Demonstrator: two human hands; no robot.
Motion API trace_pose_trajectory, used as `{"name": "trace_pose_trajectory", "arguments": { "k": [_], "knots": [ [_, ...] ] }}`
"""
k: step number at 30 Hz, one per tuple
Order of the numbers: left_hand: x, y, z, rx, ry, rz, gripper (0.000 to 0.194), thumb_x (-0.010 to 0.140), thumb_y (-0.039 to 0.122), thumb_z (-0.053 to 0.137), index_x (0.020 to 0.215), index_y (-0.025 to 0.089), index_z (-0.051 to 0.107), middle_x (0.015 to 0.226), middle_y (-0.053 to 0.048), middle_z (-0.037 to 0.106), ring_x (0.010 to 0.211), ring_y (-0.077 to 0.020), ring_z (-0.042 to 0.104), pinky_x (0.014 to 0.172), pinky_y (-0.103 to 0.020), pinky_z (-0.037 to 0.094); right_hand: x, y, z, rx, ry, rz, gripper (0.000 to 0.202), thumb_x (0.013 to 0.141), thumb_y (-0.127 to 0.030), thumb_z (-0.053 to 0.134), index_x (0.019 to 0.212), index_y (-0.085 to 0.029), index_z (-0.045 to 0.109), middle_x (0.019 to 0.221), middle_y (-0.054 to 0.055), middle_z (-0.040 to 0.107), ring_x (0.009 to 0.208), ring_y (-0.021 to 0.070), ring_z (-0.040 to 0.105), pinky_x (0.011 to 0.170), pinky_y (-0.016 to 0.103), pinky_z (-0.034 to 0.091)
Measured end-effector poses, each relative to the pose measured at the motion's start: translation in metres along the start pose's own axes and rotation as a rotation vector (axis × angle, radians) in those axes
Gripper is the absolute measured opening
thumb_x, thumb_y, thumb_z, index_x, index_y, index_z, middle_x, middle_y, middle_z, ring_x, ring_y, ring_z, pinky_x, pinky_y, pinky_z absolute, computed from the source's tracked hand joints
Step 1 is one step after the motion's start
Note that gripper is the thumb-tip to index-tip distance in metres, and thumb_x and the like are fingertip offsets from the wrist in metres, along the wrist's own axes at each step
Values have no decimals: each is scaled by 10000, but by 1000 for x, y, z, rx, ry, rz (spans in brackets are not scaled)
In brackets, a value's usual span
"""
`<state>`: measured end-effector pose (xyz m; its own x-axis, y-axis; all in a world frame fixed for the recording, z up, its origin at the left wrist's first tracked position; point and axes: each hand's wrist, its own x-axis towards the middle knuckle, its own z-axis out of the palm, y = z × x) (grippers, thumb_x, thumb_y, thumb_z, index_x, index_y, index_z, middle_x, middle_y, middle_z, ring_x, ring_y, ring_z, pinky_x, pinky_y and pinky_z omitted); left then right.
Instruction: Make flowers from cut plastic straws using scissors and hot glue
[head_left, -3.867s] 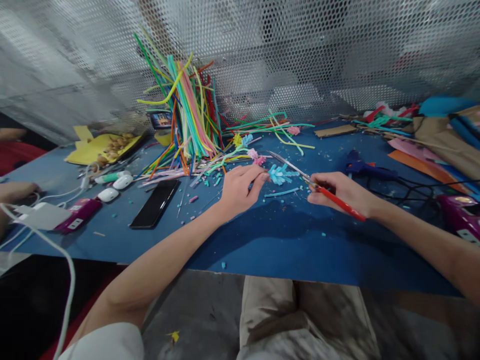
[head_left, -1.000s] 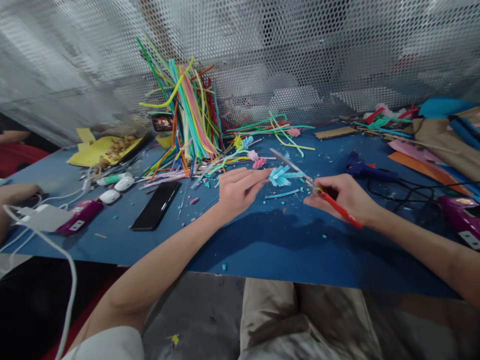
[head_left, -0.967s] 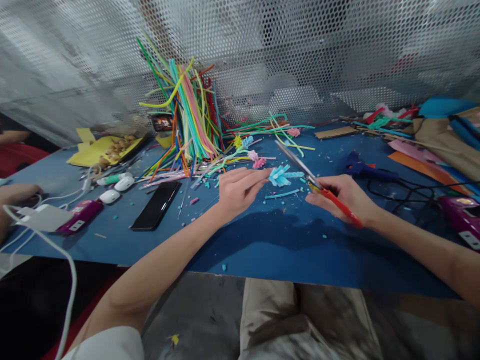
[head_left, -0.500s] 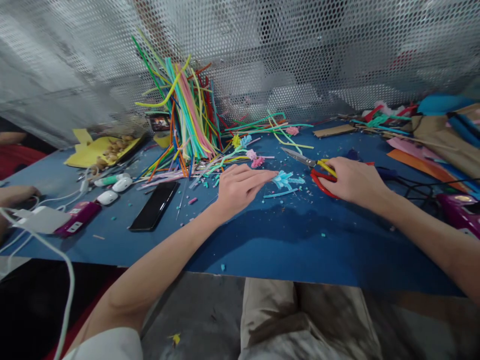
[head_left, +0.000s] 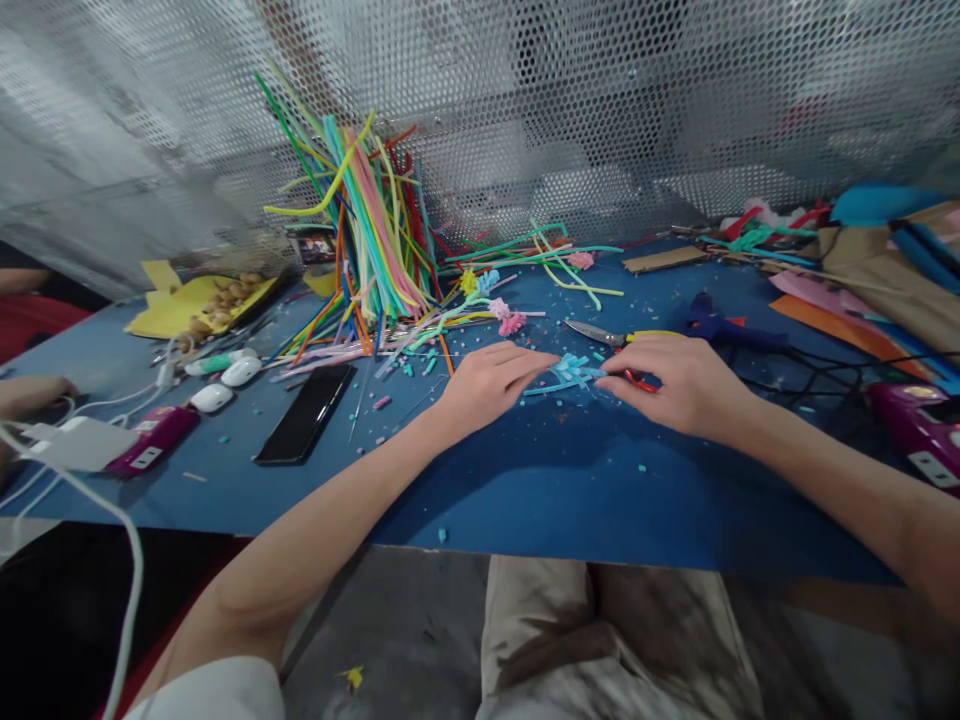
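Observation:
Between my hands a light blue fuzzy pipe-cleaner piece [head_left: 571, 369] lies low over the blue table. My left hand [head_left: 489, 388] pinches its left end with fingers pressed together. At its right end are the closed fingertips of my right hand [head_left: 671, 385]. The scissors [head_left: 598, 333], with red and yellow handles, lie on the table with blades pointing left, partly hidden under my right hand. Just below the blue piece is a separate light blue strip [head_left: 553, 388].
A tall bundle of coloured pipe cleaners [head_left: 375, 230] stands at the back. A black phone [head_left: 306, 414] and white earbud cases lie left. At right are a purple glue gun [head_left: 731, 330], cables and coloured paper [head_left: 847, 330]. A person's hand [head_left: 34, 395] rests far left.
My right hand has let the scissors down on the table and moved left to the blue piece. My left hand has stayed at its left end.

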<state>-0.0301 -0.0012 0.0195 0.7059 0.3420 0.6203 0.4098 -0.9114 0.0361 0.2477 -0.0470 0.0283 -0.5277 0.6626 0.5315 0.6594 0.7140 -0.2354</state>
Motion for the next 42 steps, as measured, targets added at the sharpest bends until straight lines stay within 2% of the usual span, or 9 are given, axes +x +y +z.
{"name": "trace_pose_trajectory", "arguments": {
  "k": [3,6,10,15,18,23,30,36,42],
  "knots": [
    [2,5,1,-7,-4,-6,249,999,238,520,1188,191,675,1004,-46,760,867,-144,689,828,-297,543,-1,3,5,-10,37,-36,169,933,-326,583,878,-212,696,794,36,723,767,180,657,720,306,474],
    [2,7,4,3,-5,-3,297,970,299,588,1217,154,665,945,-55,758,794,-137,663,790,-287,535,-1,4,5,-18,46,-94,153,929,-312,592,869,-216,696,824,31,734,782,176,670,758,305,484],
    [0,5,7,-20,6,63,272,971,290,585,1199,174,676,986,-43,771,769,-121,640,804,-277,522,-1,2,3,-17,17,-137,153,914,-331,615,849,-219,697,811,20,733,766,169,670,806,315,501],
    [0,5,5,-7,-21,105,245,986,286,560,1156,179,699,1034,-51,771,810,-126,658,805,-281,506,-2,-3,2,39,93,-111,155,902,-328,637,995,-222,701,972,45,753,898,191,692,838,316,526],
    [1,7,4,33,-38,139,249,991,305,552,1137,177,708,1042,-54,772,815,-132,662,784,-287,497,-1,-5,5,59,88,-119,185,924,-296,614,1074,-222,692,1038,56,751,956,196,694,871,322,528],
    [-1,7,5,57,-47,150,255,996,310,543,1141,188,713,1046,-68,771,833,-136,670,765,-292,486,0,-1,10,97,64,-168,141,939,-275,599,1020,-235,707,966,39,757,882,180,699,872,325,524],
    [0,8,5,44,-40,124,260,990,327,554,1130,185,720,1023,-56,776,805,-136,663,780,-293,507,0,1,10,69,48,-180,158,964,-299,569,1029,-216,687,986,48,748,899,176,692,868,309,513],
    [1,9,4,10,20,150,240,979,295,571,1143,192,714,1019,-53,776,807,-131,664,789,-289,523,1,2,10,94,42,-165,185,986,-333,527,1028,-235,678,978,44,746,912,181,689,873,319,519],
    [0,8,5,27,29,159,239,980,303,574,1147,196,708,1005,-47,777,805,-128,666,769,-288,526,2,-2,8,65,53,-197,199,995,-323,505,964,-222,673,929,47,740,863,172,672,863,324,513]
  ]
}}
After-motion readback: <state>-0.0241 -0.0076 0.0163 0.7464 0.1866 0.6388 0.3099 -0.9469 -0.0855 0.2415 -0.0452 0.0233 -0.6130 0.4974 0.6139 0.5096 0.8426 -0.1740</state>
